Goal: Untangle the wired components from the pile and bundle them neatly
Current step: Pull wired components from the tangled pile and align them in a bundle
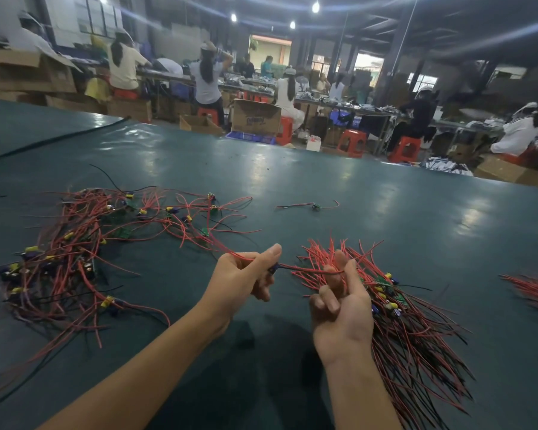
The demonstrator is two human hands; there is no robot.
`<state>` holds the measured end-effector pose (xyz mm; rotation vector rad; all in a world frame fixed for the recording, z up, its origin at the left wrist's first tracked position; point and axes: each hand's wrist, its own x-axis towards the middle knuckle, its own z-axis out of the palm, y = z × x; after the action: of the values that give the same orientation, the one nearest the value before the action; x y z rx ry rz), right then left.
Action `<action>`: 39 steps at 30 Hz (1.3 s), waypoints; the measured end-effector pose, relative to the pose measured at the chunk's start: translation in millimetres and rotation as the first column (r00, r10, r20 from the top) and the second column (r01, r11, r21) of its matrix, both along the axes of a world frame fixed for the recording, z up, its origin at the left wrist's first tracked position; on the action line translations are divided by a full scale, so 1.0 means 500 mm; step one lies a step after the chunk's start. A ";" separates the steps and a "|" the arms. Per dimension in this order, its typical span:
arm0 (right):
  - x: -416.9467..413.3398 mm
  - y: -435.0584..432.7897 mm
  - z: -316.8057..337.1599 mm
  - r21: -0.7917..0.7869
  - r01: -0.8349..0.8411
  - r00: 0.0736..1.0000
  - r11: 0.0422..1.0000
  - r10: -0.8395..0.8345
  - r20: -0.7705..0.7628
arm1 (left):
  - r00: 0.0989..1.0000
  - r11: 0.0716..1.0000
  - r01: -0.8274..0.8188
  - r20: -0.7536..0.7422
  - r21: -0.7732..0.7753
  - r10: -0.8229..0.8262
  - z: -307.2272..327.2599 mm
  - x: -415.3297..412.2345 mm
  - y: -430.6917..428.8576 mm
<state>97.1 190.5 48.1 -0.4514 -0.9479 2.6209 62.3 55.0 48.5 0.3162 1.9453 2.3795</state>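
Two hands work near the front edge: left hand [246,276] pinches a red wire [305,269], right hand [342,308] curls round the bundle [416,336]. Pile [75,243] sits left, and open table [323,169] stretches to the far edge.

Seated workers [207,82], cardboard boxes [255,117] and red stools [351,142] beyond the green table [323,175]

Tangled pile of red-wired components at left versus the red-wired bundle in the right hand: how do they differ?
The tangled red-wire pile lies spread on the green table; the red-wire bundle is gripped in the right hand. The pile's wires cross every way; the bundle's run roughly parallel. Both carry small yellow and blue parts.
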 end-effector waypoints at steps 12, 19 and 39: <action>0.002 0.011 0.002 0.126 0.124 0.992 0.984 -0.122 -0.021 | 0.963 0.984 0.177 0.201 0.032 -0.180 -0.001 -0.010 -0.015; 0.000 -0.025 -0.004 0.400 0.141 0.984 0.906 -0.084 -0.156 | 0.888 0.896 -0.069 0.437 0.439 -0.146 0.005 -0.028 -0.021; 0.000 -0.037 -0.022 0.628 -0.178 0.983 0.758 0.160 0.086 | 0.854 0.931 0.362 0.382 0.051 -0.353 0.002 -0.020 -0.020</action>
<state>97.1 171.9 37.4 -0.2264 -1.8617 2.2275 52.1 45.1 49.3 0.1708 1.5736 1.9964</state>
